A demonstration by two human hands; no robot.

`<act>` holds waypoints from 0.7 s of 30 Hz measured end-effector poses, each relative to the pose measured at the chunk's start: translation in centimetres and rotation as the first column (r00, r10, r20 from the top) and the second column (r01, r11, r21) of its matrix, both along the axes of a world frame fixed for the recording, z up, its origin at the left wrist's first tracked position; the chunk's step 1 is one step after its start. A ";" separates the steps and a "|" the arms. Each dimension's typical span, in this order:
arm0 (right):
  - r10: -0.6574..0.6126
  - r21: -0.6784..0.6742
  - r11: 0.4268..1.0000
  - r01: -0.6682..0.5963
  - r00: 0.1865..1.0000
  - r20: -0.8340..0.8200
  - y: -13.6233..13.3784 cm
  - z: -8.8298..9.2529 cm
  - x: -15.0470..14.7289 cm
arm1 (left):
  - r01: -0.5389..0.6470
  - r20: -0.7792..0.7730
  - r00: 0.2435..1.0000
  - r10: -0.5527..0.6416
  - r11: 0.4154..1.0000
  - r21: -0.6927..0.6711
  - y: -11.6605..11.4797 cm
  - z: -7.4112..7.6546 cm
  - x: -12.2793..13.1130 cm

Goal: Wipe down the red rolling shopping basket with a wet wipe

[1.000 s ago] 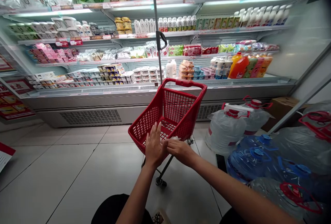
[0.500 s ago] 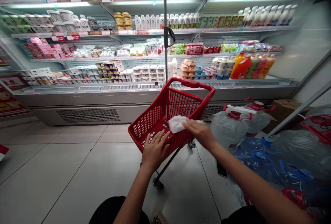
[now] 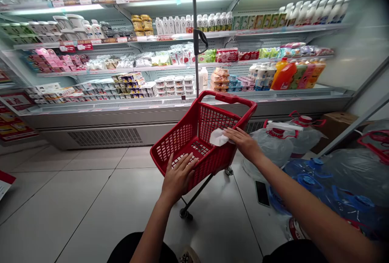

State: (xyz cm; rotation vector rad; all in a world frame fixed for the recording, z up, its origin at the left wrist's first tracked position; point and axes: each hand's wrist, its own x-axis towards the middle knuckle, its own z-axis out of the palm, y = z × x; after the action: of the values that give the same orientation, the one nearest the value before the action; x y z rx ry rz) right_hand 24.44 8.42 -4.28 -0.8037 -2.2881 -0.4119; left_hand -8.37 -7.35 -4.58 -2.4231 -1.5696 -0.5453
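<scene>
1. While I watch from the head camera, nearest to me at 6 o'clock the left hand (image 3: 178, 176) lies flat with fingers spread on the near rim of the red cart basket (image 3: 179, 139), steadying it and gripping nothing.
2. At 3 o'clock from that hand, the right hand (image 3: 244, 141) presses a crumpled white cloth (image 3: 218, 137) against the basket's right rim, fingers laid over the cloth rather than curled round it.
3. My judgement: wiping is under way on the right rim; I cannot tell which parts are already clean, and the far handle (image 3: 229, 97), left wall and inner mesh look yet to be covered.
4. On the floor at 4 o'clock a dark phone (image 3: 261, 193) lies beside large water jugs (image 3: 273, 143).
5. Farthest, at 12 o'clock, the chilled shelves (image 3: 182, 103) carry cartons and bottles, with a pole (image 3: 196, 32) in front.
</scene>
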 end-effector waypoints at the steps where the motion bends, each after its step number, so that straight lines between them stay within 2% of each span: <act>1: -0.014 0.005 1.000 0.014 1.000 -0.007 -0.3 -0.2 -0.4 | -0.008 -0.003 1.000 0.008 1.000 0.011 0.1 0.1 0.1; 4: 0.016 0.020 1.000 -0.016 1.000 0.014 -3.1 -1.3 -4.3 | -0.083 0.015 0.996 0.082 0.994 0.074 0.4 0.1 1.6; 7: 0.146 0.043 0.988 -0.149 0.987 0.074 -6.4 -2.4 -8.9 | -0.132 0.019 0.991 0.130 0.986 0.104 0.6 -0.3 3.6; 9: 0.215 0.075 0.972 -0.223 0.972 0.096 -7.1 -2.4 -10.0 | -0.152 0.004 0.988 0.153 0.983 0.106 0.6 -0.6 4.4; 12: 0.218 0.091 0.969 -0.229 0.969 0.119 -5.1 -1.3 -7.4 | -0.182 -0.025 0.982 0.187 0.975 0.129 0.2 -0.6 4.2; 17: -0.057 0.074 0.996 0.051 0.996 0.075 0.6 1.6 1.4 | -0.147 -0.063 0.985 0.158 0.978 0.149 -0.7 0.5 2.8; 19: -0.110 0.070 0.992 0.105 0.992 0.060 1.0 2.0 2.5 | -0.101 -0.083 0.990 0.114 0.984 0.146 -0.9 0.9 2.5; 21: -0.117 0.065 0.991 0.113 0.991 0.067 0.1 1.4 1.2 | -0.064 -0.095 0.992 0.079 0.986 0.152 -0.8 1.0 2.8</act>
State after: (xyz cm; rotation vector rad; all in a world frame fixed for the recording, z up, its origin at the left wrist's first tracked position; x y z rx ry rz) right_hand 25.66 8.48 -2.88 -0.9063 -2.2889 -0.5680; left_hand -5.61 -8.19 -3.61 -2.2391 -1.5124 -0.5000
